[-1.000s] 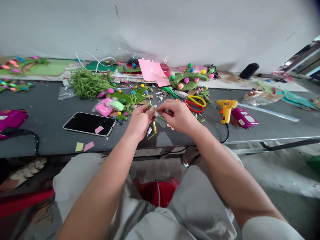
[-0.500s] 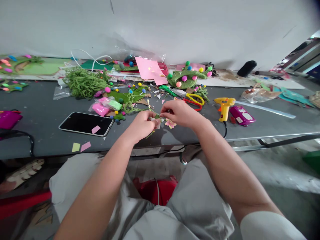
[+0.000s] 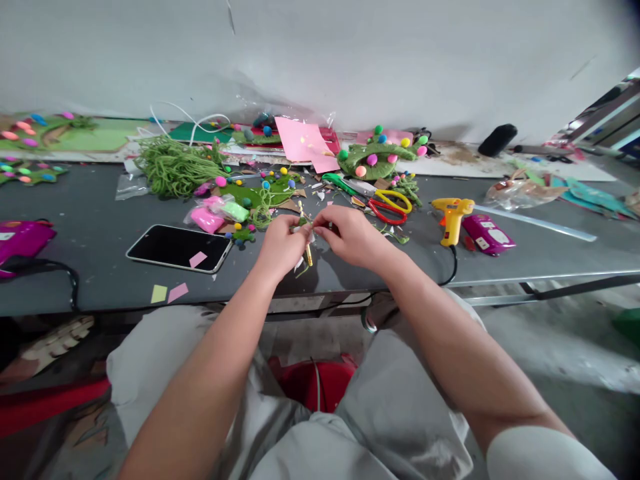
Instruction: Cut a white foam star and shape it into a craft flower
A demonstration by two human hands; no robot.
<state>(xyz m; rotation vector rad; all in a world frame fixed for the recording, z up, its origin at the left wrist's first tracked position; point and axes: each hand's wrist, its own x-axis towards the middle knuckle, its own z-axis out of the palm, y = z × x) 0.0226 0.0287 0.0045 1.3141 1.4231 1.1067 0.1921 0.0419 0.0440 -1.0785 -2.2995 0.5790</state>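
Just above the grey table (image 3: pixel 260 267) my left hand (image 3: pixel 285 248) is closed on a small green and white craft piece (image 3: pixel 303 223), mostly hidden by fingers. A thin yellow stick (image 3: pixel 309 255) shows below it. The fingertips of my right hand (image 3: pixel 350 235) pinch together at the same spot; what they hold is too small to make out. Green-handled and red-and-yellow-handled scissors (image 3: pixel 367 190) lie behind my right hand. Left of my hands is a small green felt piece with pompoms (image 3: pixel 241 235).
A black phone (image 3: pixel 180 248) lies at left, with paper scraps near it. A yellow glue gun (image 3: pixel 453 217) and a purple packet (image 3: pixel 487 235) are at right. Green yarn (image 3: pixel 177 167), pink paper (image 3: pixel 305 141) and pompom pieces lie behind.
The pink and yellow flower beside my right hand is no longer visible. A green strand now shows right of my right hand. The view has shifted slightly, and the yellow stick shows more.
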